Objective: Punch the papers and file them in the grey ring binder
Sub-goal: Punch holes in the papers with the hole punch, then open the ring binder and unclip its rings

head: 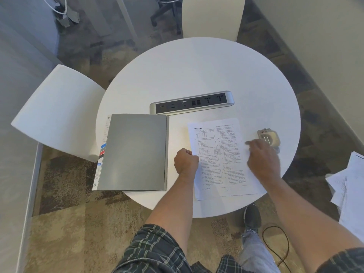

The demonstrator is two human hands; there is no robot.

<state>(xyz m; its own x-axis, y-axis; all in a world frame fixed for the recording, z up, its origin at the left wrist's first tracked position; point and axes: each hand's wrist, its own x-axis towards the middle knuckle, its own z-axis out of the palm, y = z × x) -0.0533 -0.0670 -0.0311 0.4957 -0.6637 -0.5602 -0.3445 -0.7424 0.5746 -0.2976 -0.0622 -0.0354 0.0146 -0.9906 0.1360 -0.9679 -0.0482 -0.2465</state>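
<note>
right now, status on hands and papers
Left hand fisted at papers' edge; right hand open over them. Binder closed. Punch untouched.

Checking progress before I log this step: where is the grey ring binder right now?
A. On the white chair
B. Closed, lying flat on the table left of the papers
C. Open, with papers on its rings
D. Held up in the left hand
B: the grey ring binder lies closed and flat on the table, left of the papers; the left hand is beside it, not holding it.
</note>
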